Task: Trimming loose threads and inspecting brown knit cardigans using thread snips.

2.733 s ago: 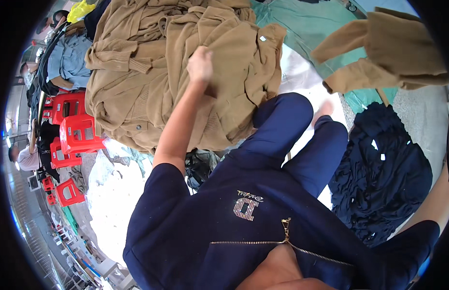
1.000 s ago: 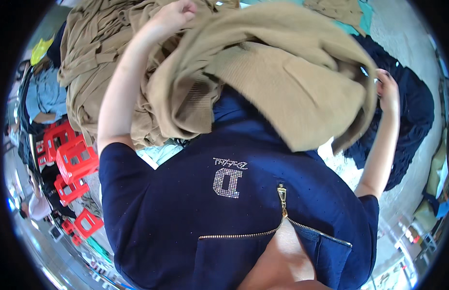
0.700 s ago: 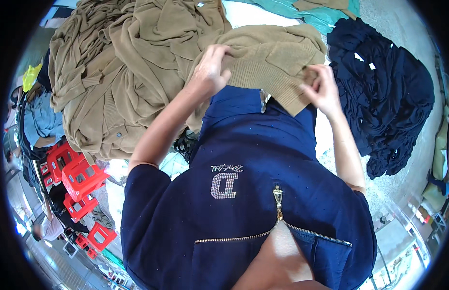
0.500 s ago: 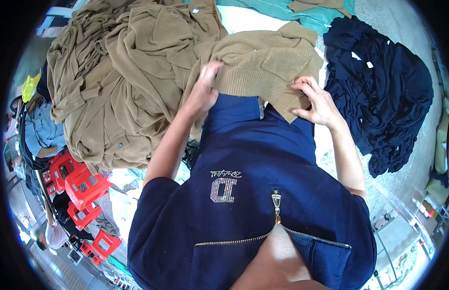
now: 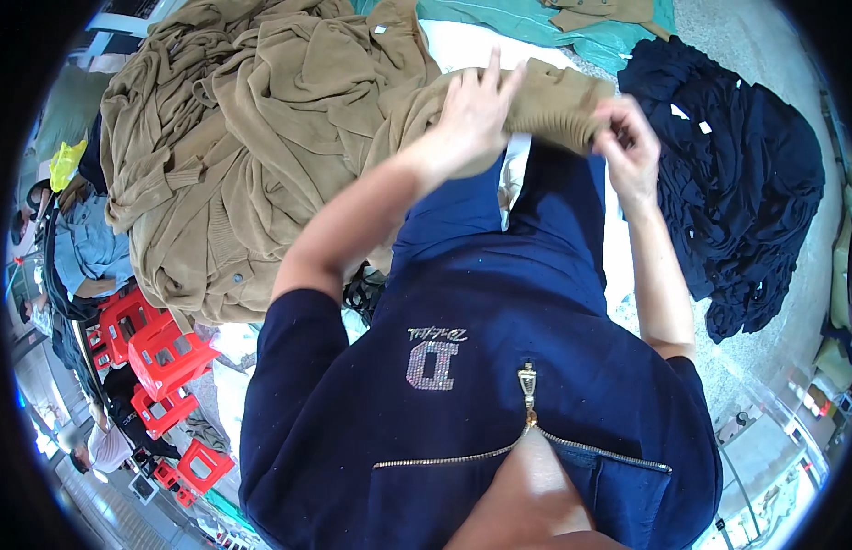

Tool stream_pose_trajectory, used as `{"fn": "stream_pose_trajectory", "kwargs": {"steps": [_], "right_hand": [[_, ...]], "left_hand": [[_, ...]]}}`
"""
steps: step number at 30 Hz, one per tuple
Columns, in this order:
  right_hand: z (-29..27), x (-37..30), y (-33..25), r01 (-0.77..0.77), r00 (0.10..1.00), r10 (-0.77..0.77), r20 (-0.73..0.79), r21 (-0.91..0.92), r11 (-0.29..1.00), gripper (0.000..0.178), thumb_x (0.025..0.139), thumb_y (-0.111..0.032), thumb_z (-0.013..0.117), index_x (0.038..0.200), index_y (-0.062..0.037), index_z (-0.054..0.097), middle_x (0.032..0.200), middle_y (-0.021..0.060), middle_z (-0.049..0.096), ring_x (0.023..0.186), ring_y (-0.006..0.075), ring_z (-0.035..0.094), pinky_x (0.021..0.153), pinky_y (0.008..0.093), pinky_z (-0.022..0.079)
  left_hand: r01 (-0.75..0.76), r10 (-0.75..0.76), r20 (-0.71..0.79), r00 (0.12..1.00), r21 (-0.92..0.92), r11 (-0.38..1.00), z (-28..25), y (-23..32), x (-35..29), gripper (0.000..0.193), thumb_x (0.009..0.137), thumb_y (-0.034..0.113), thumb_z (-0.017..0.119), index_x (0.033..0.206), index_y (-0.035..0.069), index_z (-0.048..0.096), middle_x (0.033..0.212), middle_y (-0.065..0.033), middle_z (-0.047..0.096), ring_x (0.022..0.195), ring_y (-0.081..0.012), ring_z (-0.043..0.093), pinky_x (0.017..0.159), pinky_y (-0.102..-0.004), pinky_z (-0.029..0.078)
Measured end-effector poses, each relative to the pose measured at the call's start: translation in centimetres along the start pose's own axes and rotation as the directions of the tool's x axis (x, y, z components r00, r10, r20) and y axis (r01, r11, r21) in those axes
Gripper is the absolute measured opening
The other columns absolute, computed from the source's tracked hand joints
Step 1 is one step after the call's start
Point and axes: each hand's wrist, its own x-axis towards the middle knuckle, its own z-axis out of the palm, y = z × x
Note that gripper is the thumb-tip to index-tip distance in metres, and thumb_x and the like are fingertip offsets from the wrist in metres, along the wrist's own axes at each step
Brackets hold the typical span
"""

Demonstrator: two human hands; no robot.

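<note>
Across my lap lies a brown knitted sweater [image 5: 556, 99], with a ribbed band bunched up along its near edge. My left hand [image 5: 476, 115] rests on top of it with the fingers stretched and spread. At the sweater's right end, my right hand [image 5: 630, 147] is closed, its curled fingers and thumb pinching the ribbed edge. A large heap of similar brown knitwear [image 5: 288, 137] spreads to the left and touches the sweater. The underside of the sweater is hidden.
A pile of dark navy garments [image 5: 719, 174] with small white labels lies to the right. Green sheeting [image 5: 628, 37] and brown cloth are at the far side. Red plastic stools [image 5: 169, 353] stand at the lower left, near a seated person [image 5: 105, 447].
My left hand has moved right and away onto the sweater, its fingers now spread. My right hand has lifted the ribbed edge away from me, and the sweater has bunched up.
</note>
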Motion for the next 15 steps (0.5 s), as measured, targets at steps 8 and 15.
{"fn": "stream_pose_trajectory", "kwargs": {"steps": [8,15], "right_hand": [[5.4,3.2,-2.5,0.082,0.96,0.052,-0.276,0.452,0.888,0.016,0.095,-0.005,0.059,0.111,-0.002,0.061,0.089,0.0017,0.061,0.074,0.0066,0.057,0.067,0.0207,0.047],[17.3,3.6,1.0,-0.074,0.977,0.014,0.213,0.276,0.958,0.078,0.071,-0.038,0.082,0.132,0.0,0.051,0.132,0.0187,0.05,0.127,0.0316,0.047,0.107,0.0401,0.036]], "left_hand": [[0.666,-0.403,0.543,0.737,-0.687,0.29,-11.1,-1.4,6.5,0.033,0.088,0.019,0.055,0.104,-0.008,0.065,0.096,-0.0227,0.069,0.095,-0.0331,0.068,0.089,-0.0414,0.054],[0.474,-0.538,0.229,0.811,-0.797,0.375,-18.0,-7.3,-2.0,0.034,0.09,0.018,0.051,0.109,-0.008,0.062,0.103,-0.0224,0.067,0.098,-0.0327,0.066,0.09,-0.0416,0.054]]}}
